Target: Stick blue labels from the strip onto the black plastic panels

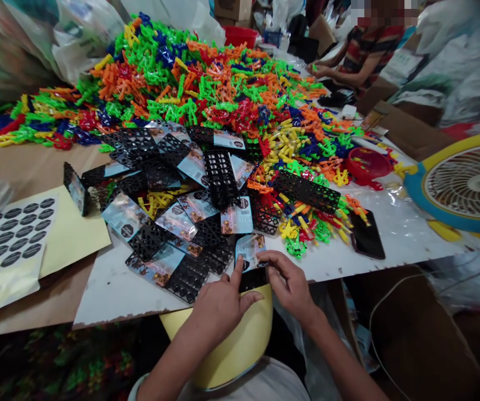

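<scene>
Both hands [223, 303] [290, 284] hold a card [248, 250] over the cluttered white table [407, 234].

1. A heap of bright plastic pieces [206, 83] covers the far surface [398, 234].
2. A sticker sheet [8, 234] lies left.
3. A dark phone [367, 236] lies near a fan [465, 186].
4. Another person [360, 53] sits opposite.

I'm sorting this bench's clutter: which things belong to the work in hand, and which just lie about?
In hand: printed card and black grid piece, held by left hand and right hand; carded black grids; sticker sheet.
Lying about: phone; fan; red bowl.
</scene>
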`<state>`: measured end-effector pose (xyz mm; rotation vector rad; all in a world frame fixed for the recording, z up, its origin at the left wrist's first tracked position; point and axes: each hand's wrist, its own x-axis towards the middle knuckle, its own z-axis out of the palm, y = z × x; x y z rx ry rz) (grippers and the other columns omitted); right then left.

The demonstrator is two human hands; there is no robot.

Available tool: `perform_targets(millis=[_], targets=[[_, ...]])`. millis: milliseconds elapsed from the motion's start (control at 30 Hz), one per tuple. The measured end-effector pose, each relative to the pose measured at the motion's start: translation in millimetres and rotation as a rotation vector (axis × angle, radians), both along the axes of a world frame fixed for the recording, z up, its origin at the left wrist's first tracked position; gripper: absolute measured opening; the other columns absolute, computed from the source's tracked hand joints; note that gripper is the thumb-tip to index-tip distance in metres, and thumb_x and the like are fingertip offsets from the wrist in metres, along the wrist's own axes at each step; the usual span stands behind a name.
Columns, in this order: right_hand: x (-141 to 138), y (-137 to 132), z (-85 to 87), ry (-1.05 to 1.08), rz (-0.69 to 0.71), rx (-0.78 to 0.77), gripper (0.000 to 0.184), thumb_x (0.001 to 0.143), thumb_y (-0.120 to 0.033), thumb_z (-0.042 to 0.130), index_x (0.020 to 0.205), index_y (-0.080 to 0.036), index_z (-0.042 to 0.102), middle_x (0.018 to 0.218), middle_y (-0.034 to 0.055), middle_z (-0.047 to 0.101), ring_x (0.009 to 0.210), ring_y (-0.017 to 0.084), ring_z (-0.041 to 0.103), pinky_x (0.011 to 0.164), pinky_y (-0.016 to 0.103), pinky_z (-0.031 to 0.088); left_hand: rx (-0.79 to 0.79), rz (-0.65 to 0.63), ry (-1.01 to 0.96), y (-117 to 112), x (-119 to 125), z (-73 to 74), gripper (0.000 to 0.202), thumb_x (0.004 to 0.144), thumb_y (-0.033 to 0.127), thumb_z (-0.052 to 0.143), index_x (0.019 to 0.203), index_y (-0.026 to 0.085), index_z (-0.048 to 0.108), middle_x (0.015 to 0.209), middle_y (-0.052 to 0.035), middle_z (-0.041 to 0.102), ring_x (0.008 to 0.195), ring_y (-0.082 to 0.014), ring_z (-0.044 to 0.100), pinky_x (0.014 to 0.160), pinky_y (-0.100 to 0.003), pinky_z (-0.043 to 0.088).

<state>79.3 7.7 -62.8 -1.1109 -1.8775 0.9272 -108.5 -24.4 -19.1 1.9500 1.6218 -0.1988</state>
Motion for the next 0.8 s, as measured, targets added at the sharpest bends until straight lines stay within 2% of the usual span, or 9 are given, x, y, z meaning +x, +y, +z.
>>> perform_targets(millis=[167,300,367,467,533,600,700,800], targets=[[-1,6,16.2,-0.102,0.035,-0.007,0.030,0.085,-0.009,0.044,0.106,-0.022,0.060,0.112,0.0080,0.063,0.108,0.020,0.059,0.093,0.036,0.050,0.024,0.007,0.070,0,7,1.8,0.084,0.090,0.068,0.024,0.152,0.012,0.018,0.104,-0.0203,0.069,0.091,-0.0346,0.069,0.077,-0.043,0.050],[9,12,30.8,-0.286,0.085,0.008,0.036,0.081,-0.008,0.046,0.109,-0.021,0.063,0.112,0.0083,0.065,0.106,0.021,0.061,0.092,0.037,0.051,0.047,0.022,0.113,-2,11,-0.2,0.084,0.090,0.066,0.032,0.152,0.012,0.017,0.102,-0.0200,0.069,0.087,-0.0315,0.069,0.074,-0.037,0.049],[18,14,34.9,-0.369,0.091,-0.009,0.037,0.081,-0.008,0.046,0.110,-0.022,0.064,0.109,0.0069,0.066,0.101,0.021,0.063,0.090,0.037,0.052,0.044,0.028,0.118,-3,11,-1.1,0.086,0.089,0.065,0.037,0.152,0.012,0.015,0.102,-0.0204,0.069,0.087,-0.0314,0.069,0.074,-0.037,0.050],[28,16,36.7,-0.379,0.081,0.027,0.035,0.086,-0.010,0.045,0.111,-0.023,0.066,0.106,0.0056,0.069,0.097,0.020,0.065,0.087,0.036,0.054,0.049,0.025,0.112,-2,9,-1.4,0.086,0.088,0.063,0.042,0.152,0.013,0.015,0.103,-0.0199,0.069,0.087,-0.0316,0.069,0.074,-0.038,0.050],[26,19,34.7,-0.349,0.133,0.115,0.035,0.089,-0.012,0.044,0.115,-0.023,0.065,0.114,0.0064,0.067,0.107,0.020,0.062,0.094,0.039,0.051,0.050,0.021,0.115,-2,7,-1.1,0.084,0.089,0.062,0.043,0.153,0.015,0.015,0.103,-0.0191,0.069,0.088,-0.0315,0.069,0.075,-0.038,0.051],[18,23,28.8,-0.334,0.258,0.188,0.035,0.093,-0.016,0.046,0.124,-0.023,0.060,0.126,0.0069,0.063,0.122,0.021,0.054,0.105,0.043,0.044,0.049,0.004,0.114,-2,5,-0.2,0.080,0.090,0.060,0.042,0.152,0.016,0.016,0.104,-0.0185,0.069,0.089,-0.0315,0.069,0.076,-0.039,0.051],[2,35,12.2,-0.377,0.427,0.227,0.041,0.097,-0.028,0.048,0.138,-0.025,0.049,0.139,0.0065,0.055,0.135,0.021,0.042,0.114,0.048,0.034,0.045,-0.034,0.106,-2,2,1.7,0.076,0.091,0.058,0.043,0.152,0.017,0.021,0.105,-0.0186,0.068,0.091,-0.0316,0.069,0.077,-0.039,0.050],[-6,49,-6.6,-0.470,0.425,0.266,0.048,0.099,-0.035,0.043,0.145,-0.024,0.040,0.145,0.0087,0.047,0.139,0.024,0.036,0.115,0.053,0.031,0.033,-0.054,0.105,-5,0,2.1,0.079,0.089,0.058,0.047,0.152,0.018,0.021,0.106,-0.0186,0.068,0.091,-0.0319,0.069,0.076,-0.039,0.051]])
